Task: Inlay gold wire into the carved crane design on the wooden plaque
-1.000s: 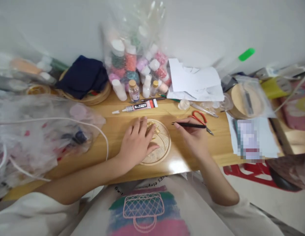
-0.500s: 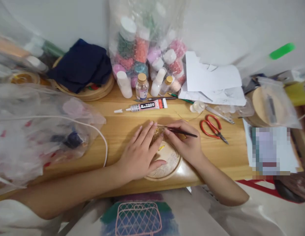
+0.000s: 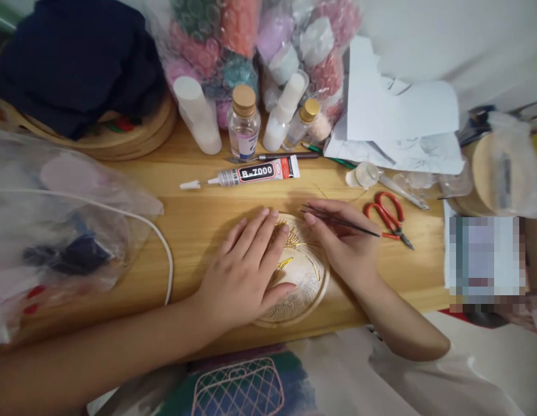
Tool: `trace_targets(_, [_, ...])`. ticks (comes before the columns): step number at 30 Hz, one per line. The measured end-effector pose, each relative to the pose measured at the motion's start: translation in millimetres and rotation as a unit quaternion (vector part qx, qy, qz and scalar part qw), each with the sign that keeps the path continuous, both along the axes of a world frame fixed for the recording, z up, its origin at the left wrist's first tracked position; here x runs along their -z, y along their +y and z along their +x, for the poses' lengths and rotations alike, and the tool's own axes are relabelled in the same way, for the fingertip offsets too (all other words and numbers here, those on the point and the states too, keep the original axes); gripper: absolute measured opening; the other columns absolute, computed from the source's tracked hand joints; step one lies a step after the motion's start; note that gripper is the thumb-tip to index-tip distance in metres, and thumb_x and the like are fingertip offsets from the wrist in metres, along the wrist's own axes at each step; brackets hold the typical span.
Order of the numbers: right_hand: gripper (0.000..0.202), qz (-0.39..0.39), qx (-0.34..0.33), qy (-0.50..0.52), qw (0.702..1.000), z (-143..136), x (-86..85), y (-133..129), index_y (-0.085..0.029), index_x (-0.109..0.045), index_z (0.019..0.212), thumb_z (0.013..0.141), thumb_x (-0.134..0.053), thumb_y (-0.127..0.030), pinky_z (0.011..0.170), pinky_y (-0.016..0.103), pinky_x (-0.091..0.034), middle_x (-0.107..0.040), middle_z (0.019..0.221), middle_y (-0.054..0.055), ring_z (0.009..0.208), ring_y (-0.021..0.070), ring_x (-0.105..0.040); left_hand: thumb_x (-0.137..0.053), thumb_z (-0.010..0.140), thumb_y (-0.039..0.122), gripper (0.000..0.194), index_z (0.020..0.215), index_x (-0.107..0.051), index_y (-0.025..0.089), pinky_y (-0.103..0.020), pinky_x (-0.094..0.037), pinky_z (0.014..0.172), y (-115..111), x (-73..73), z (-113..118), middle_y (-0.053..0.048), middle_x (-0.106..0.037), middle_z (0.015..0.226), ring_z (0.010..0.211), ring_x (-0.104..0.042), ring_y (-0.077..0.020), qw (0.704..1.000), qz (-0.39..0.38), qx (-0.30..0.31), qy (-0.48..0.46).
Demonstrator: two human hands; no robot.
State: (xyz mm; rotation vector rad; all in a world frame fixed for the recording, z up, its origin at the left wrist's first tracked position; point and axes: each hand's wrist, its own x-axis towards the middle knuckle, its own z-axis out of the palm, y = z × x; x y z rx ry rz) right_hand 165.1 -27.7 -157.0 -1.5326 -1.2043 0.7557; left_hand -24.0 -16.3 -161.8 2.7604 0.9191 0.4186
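My left hand [image 3: 246, 268] lies flat, fingers stretched, over the left part of a round wooden hoop [image 3: 324, 289]. Pale fabric [image 3: 301, 289] with a line drawing fills the hoop. Gold wire [image 3: 289, 237] forms curved shapes on it, partly hidden by my fingers, and a gold piece [image 3: 284, 263] sits near my thumb. Dark tweezers [image 3: 346, 222] are pinched in my right hand [image 3: 349, 242], just off the hoop's right edge. Their tips are over the hoop's upper right; I cannot tell whether they hold anything.
Red-handled pliers [image 3: 392, 216] lie to the right. Behind the hoop are a B-7000 glue tube [image 3: 260, 171], small bottles [image 3: 245, 130] and papers [image 3: 398, 121]. A plastic bag [image 3: 78, 202] and a white cable [image 3: 162, 231] occupy the left, near stacked hoops [image 3: 134, 138].
My right hand with the tweezers has moved right, away from my left fingers, uncovering more gold wire. My left hand stays on the hoop. The camera view has come closer.
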Motion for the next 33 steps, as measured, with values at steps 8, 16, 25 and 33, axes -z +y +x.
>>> trace_targets(8, [0.015, -0.025, 0.002, 0.001, 1.0, 2.7, -4.3, -0.5, -0.022, -0.073, 0.09, 0.077, -0.074, -0.014, 0.075, 0.026, -0.064, -0.077, 0.088, 0.0, 0.079, 0.0145, -0.074, -0.039, 0.094, 0.055, 0.066, 0.136, -0.05, 0.005, -0.05, -0.036, 0.107, 0.3, -0.6, 0.5, -0.024, -0.047, 0.144, 0.135, -0.042, -0.0356, 1.0, -0.002, 0.002, 0.01])
trace_targets(16, [0.016, -0.027, -0.014, 0.0, 1.0, 4.8, -5.7, -1.1, -0.021, -0.073, 0.089, 0.075, -0.076, -0.013, 0.073, 0.026, -0.064, -0.077, 0.085, 0.0, 0.076, 0.0134, -0.073, -0.043, 0.094, 0.052, 0.06, 0.133, -0.052, 0.008, -0.052, -0.04, 0.103, 0.7, -1.5, -0.3, -0.027, -0.047, 0.142, 0.134, -0.043, -0.0383, 1.0, -0.005, 0.012, 0.01])
trace_targets(25, [0.015, -0.048, -0.054, -0.014, 0.997, 8.9, -6.0, -6.4, -0.022, -0.074, 0.091, 0.077, -0.075, -0.017, 0.075, 0.028, -0.064, -0.076, 0.087, 0.0, 0.078, 0.0144, -0.073, -0.041, 0.094, 0.051, 0.06, 0.132, -0.052, 0.006, -0.052, -0.039, 0.105, 1.5, -1.7, -0.3, -0.027, -0.048, 0.142, 0.134, -0.044, -0.038, 1.0, -0.001, 0.018, 0.011])
trace_targets(33, [0.011, -0.052, -0.057, -0.036, 0.996, 8.5, -8.4, -5.6, -0.021, -0.073, 0.089, 0.079, -0.074, -0.017, 0.071, 0.025, -0.062, -0.075, 0.085, 0.001, 0.076, 0.0131, -0.071, -0.036, 0.095, 0.055, 0.069, 0.135, -0.047, 0.0, -0.048, -0.035, 0.108, 1.9, -3.2, 0.3, -0.026, -0.048, 0.142, 0.134, -0.043, -0.0355, 1.0, -0.002, 0.012, 0.014])
